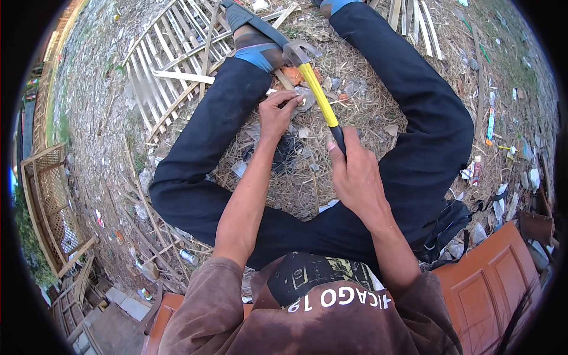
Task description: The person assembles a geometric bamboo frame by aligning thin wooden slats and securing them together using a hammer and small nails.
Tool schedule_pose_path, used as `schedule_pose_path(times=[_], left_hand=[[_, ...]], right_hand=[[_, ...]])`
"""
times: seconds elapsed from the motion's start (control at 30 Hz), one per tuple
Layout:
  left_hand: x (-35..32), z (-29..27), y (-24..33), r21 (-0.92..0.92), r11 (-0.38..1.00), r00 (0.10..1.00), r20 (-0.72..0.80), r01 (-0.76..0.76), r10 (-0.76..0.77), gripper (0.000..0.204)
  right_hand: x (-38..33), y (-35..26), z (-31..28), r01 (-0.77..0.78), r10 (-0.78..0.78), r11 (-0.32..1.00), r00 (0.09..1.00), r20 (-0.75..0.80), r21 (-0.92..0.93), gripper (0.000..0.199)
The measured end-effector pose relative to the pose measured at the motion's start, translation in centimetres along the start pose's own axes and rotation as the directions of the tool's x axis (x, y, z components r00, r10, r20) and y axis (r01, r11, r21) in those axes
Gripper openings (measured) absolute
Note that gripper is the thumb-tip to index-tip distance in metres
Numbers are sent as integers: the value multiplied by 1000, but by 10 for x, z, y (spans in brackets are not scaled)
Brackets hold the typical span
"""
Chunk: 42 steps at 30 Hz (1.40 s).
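My right hand [358, 177] is wrapped round the black grip of a claw hammer [320, 97] with a yellow shaft. The hammer slants up and to the left, its metal head close to my left foot in a dark sandal [248, 22]. My left hand [276, 115] is closed in a pinch between my legs, left of the shaft. Something small and pale shows at its fingertips, too small to name. Beyond that hand, a crumpled orange scrap [293, 74] lies on the ground by the hammer head.
A slatted wooden lattice [171, 59] lies past my left leg, with more wooden slats [417, 23] at the far right. Dry grass and litter cover the ground. A reddish-brown panelled door [491, 290] is at the near right, beside a black bag [447, 231]. A framed lattice panel [54, 204] stands at the left.
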State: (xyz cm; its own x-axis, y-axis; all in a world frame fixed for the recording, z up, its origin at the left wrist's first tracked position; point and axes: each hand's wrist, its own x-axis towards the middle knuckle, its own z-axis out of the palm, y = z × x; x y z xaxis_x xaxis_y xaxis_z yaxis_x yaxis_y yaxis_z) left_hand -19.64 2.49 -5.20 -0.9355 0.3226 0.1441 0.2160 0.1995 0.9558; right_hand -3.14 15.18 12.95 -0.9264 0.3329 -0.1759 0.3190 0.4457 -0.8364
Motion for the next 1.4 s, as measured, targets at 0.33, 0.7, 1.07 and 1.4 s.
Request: schedule_pose_path(times=[0.33,0.7,1.07,1.4], left_hand=[[1,-1,-8,-2,1000,1000,8,15,-15,15],[1,-1,5,-16,1000,999,22,27,-27,14],[0,-1,4,-2,999,999,30,32,-32,14],[0,-4,10,75,997,997,77,16,-22,35]], right_hand=[[-2,10,9,-21,21,997,1000,6,-78,16],[0,-4,-2,-2,2,1000,1000,-16,14,15],[-5,15,9,-68,73,994,996,46,-89,14],[-9,19,9,-41,43,996,999,18,-85,15]])
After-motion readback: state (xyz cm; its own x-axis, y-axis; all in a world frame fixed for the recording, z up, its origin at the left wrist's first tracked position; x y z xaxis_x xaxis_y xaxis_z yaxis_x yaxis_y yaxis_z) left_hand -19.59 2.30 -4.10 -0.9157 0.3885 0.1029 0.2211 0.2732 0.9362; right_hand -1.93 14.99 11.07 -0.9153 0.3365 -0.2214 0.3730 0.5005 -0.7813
